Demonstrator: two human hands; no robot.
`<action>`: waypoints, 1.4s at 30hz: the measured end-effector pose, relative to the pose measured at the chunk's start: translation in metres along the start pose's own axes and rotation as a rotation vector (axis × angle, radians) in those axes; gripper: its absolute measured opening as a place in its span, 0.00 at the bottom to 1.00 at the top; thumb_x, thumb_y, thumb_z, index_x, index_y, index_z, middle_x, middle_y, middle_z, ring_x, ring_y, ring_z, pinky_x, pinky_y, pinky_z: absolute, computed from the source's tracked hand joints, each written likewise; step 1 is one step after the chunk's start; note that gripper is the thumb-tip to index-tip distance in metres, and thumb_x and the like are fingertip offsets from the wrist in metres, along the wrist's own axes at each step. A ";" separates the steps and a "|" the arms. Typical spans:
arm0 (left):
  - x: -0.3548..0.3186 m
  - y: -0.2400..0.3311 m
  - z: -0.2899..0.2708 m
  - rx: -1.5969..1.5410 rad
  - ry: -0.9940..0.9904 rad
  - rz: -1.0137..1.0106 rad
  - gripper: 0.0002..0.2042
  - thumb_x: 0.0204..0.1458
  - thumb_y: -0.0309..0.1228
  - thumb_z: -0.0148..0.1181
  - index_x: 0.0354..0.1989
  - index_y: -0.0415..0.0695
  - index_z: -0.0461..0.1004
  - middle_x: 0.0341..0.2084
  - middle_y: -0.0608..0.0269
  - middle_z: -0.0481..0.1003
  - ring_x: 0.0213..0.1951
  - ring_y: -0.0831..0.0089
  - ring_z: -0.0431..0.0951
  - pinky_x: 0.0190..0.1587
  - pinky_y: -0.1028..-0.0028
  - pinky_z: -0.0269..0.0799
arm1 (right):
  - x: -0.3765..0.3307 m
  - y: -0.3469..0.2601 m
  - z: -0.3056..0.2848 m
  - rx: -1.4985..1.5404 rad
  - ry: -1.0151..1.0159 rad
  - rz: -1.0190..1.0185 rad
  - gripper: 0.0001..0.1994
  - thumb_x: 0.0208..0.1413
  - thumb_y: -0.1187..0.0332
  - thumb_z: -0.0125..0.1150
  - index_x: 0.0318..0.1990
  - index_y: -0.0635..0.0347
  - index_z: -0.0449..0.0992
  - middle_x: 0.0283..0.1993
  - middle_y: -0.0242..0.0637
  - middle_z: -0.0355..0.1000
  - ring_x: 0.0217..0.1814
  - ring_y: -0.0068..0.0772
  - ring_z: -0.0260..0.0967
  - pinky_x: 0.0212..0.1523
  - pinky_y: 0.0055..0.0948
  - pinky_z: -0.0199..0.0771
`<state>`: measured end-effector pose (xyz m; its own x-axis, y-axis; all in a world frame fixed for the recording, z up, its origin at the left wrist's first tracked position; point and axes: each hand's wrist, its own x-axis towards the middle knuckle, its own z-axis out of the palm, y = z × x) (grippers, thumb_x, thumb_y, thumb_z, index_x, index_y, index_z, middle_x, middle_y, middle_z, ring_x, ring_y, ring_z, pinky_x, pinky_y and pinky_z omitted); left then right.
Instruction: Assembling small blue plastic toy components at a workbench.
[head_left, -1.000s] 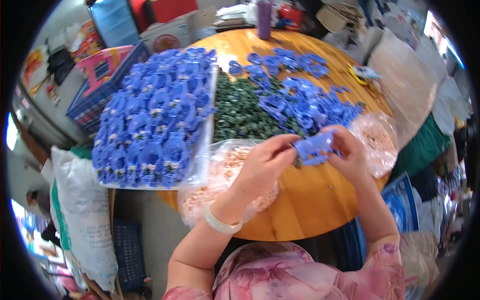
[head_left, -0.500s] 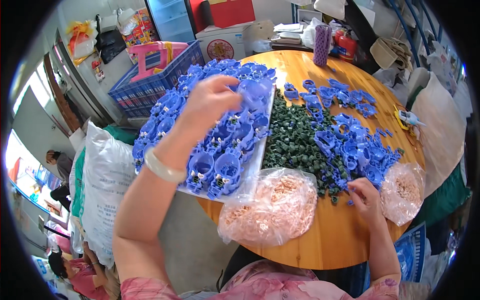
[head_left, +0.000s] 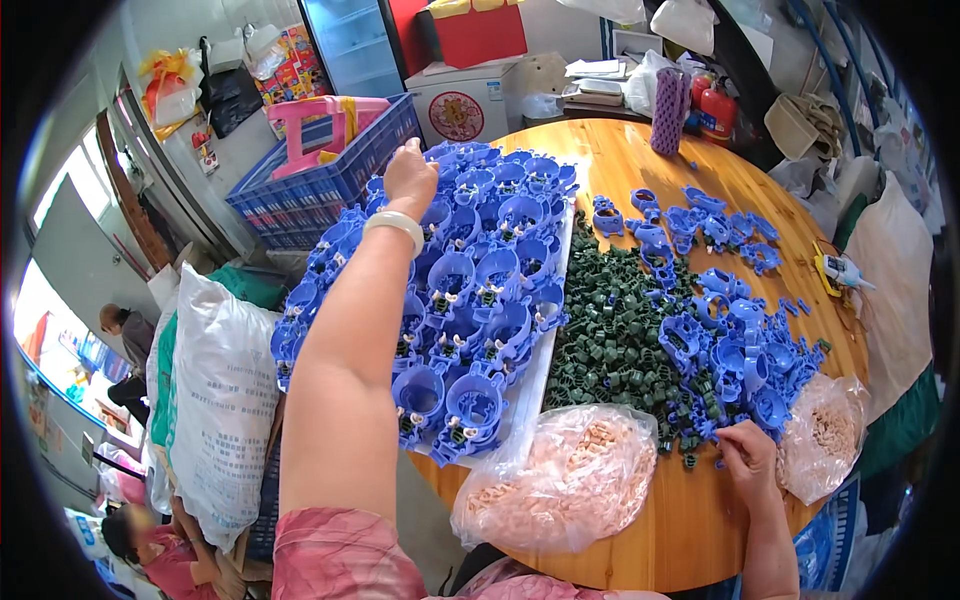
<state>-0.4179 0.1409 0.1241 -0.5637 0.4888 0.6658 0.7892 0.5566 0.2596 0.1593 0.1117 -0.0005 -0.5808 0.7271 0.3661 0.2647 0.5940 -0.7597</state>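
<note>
My left arm, with a pale bangle (head_left: 395, 232), stretches over a white tray (head_left: 527, 405) packed with rows of blue plastic cup-shaped parts (head_left: 448, 278). At the tray's far left edge, my left hand (head_left: 411, 182) has its fingers curled; what they hold, if anything, is hidden. Some cup parts carry small white and dark green pieces. My right hand (head_left: 750, 458) rests at the near edge of a heap of loose blue parts (head_left: 735, 345), fingers pinched together. A tiny blue bit shows at its fingertips; whether it is gripped is unclear.
A heap of dark green pieces (head_left: 615, 335) lies beside the tray. Clear bags of pale pink pieces (head_left: 565, 480) sit near me and at right. On the round wooden table (head_left: 610, 140) stand a purple mesh cylinder (head_left: 668, 112) and a glue gun (head_left: 845, 270). A blue crate (head_left: 290, 200) is behind.
My left hand has moved from above the tray's far middle to its far left edge, the arm straightening. My right hand stays by the blue heap. The view has shifted slightly.
</note>
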 end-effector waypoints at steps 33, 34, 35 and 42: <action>-0.274 0.205 -0.168 -0.612 -0.624 1.073 0.16 0.44 0.29 0.62 0.43 0.41 0.72 0.31 0.55 0.74 0.37 0.57 0.74 0.54 0.59 0.64 | 0.035 0.001 -0.042 -0.141 0.140 0.014 0.13 0.50 0.69 0.59 0.43 0.61 0.72 0.39 0.39 0.72 0.33 0.32 0.71 0.34 0.28 0.70; -0.285 0.213 -0.172 -0.627 -0.668 1.083 0.15 0.45 0.29 0.61 0.43 0.41 0.72 0.31 0.55 0.74 0.38 0.58 0.74 0.53 0.60 0.64 | 0.042 -0.006 -0.046 -0.302 0.139 -0.021 0.15 0.49 0.68 0.60 0.44 0.60 0.71 0.42 0.41 0.72 0.34 0.36 0.72 0.36 0.30 0.71; -0.293 0.221 -0.176 -0.639 -0.711 1.090 0.15 0.45 0.29 0.61 0.42 0.41 0.72 0.32 0.55 0.74 0.38 0.59 0.74 0.52 0.61 0.65 | 0.048 -0.019 -0.049 -0.370 0.126 0.076 0.19 0.46 0.63 0.63 0.45 0.60 0.70 0.46 0.41 0.70 0.40 0.40 0.71 0.40 0.33 0.70; -0.323 0.247 -0.170 -0.954 -0.800 0.803 0.11 0.47 0.28 0.57 0.38 0.37 0.73 0.30 0.51 0.75 0.33 0.54 0.75 0.34 0.64 0.71 | 0.056 0.010 -0.056 -0.581 0.076 0.011 0.21 0.42 0.65 0.62 0.46 0.61 0.71 0.43 0.42 0.72 0.47 0.44 0.68 0.47 0.37 0.68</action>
<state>0.0005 0.0060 0.0922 0.3589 0.8527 0.3796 0.6268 -0.5215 0.5789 0.1720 0.1779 0.0423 -0.5248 0.7439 0.4137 0.6616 0.6623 -0.3517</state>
